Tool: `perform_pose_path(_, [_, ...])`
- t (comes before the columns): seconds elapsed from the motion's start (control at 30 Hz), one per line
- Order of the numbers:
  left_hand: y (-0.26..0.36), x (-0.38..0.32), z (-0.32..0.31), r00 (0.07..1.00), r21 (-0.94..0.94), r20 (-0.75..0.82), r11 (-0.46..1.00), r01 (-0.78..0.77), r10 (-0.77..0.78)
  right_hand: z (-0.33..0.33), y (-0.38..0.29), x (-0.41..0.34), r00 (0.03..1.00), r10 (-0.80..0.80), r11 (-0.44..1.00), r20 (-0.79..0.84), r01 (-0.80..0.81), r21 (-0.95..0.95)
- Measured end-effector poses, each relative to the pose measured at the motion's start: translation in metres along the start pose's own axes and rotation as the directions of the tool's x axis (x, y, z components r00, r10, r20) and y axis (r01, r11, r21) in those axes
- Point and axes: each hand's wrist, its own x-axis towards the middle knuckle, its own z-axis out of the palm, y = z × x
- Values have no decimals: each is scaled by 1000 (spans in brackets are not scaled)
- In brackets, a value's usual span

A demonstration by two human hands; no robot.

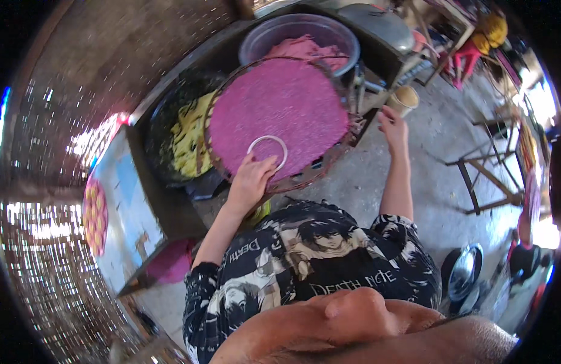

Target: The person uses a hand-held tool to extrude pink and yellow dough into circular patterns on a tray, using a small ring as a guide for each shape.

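A round tray with a woven rim (303, 184) carries a flat pink-magenta layer (280, 104) that looks like dough or paste. My left hand (254, 175) holds a thin white ring (284, 152) against the near part of this layer. To the right of the tray, my right hand (393, 125) has bent fingers beside a pale cup or can (403, 101); whether they grip it cannot be told. Behind the tray, a large basin (255, 38) contains a lumpy pink mass (303, 48). Yellow lumpy material (189, 141) lies in a dark pan at the tray's left.
A blue-topped table (121, 218) with a pink tray of round pieces (95, 216) stands at left. A metal lid (380, 27) lies at back right. A wooden stool frame (487, 182) stands on the floor at right, with dark basins (462, 273) nearer me.
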Motion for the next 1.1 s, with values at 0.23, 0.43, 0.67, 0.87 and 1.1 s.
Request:
perform_pose_path(0.23, [15,3,-14,998,121,-37,992,47,-42,56,34,-1,917,-398,744,2,324,-584])
perform_pose_path(0.43, [23,-1,-37,988,188,-82,971,147,-133,107,73,23,842,-397,141,365,448,-883])
perform_pose_path(0.67, [22,-8,-50,969,246,-236,960,135,-76,102,85,22,879,-165,404,446,473,-783])
perform_pose_path(0.87, [14,-8,-51,941,196,-330,969,153,-82,28,57,-34,944,-126,719,303,298,-628])
perform_pose_path(1.1, [11,4,-59,922,56,-364,985,163,-132,-46,57,-101,892,225,949,391,-292,120])
